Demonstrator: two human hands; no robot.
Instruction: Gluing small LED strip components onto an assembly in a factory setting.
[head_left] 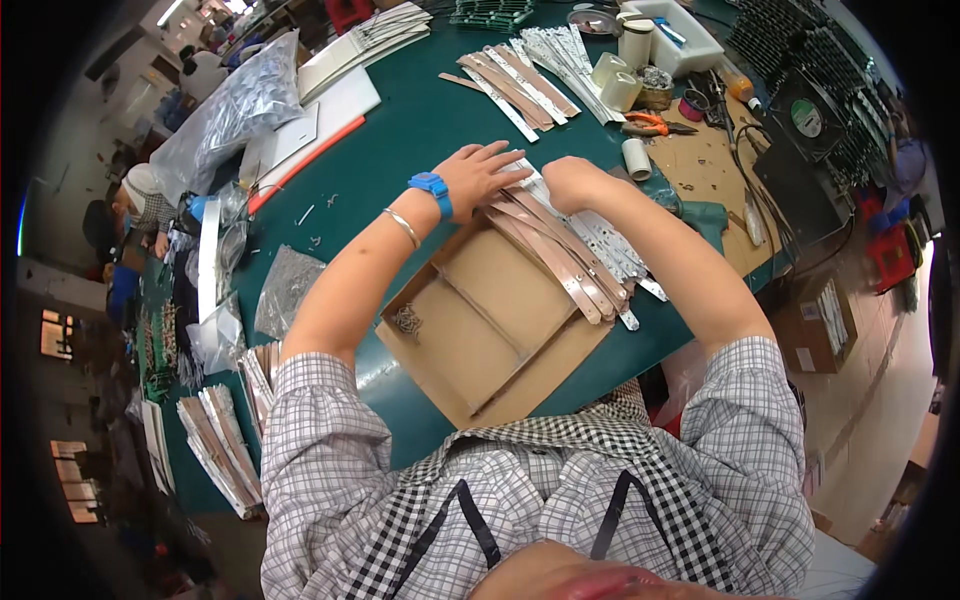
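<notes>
My left hand (478, 180), with a blue watch on its wrist, lies with fingers stretched out over the far end of a pile of long thin strips (560, 262). Some strips are copper-brown, others white with dark dots. Close by on the right, my right hand (580, 186) is closed at the far end of the same pile; its fingers hide whatever they grip. The strips slant toward me over the right side of a shallow cardboard tray (470, 345). A small heap of tiny metal pieces (407, 320) sits at the tray's left corner.
More strips (515, 85) lie at the back of the green table (400, 130). Orange-handled pliers (648, 124), a white roll (636, 160) and a teal tool (705, 222) are at the right. Plastic bags (235, 110) and strip bundles (220, 445) line the left.
</notes>
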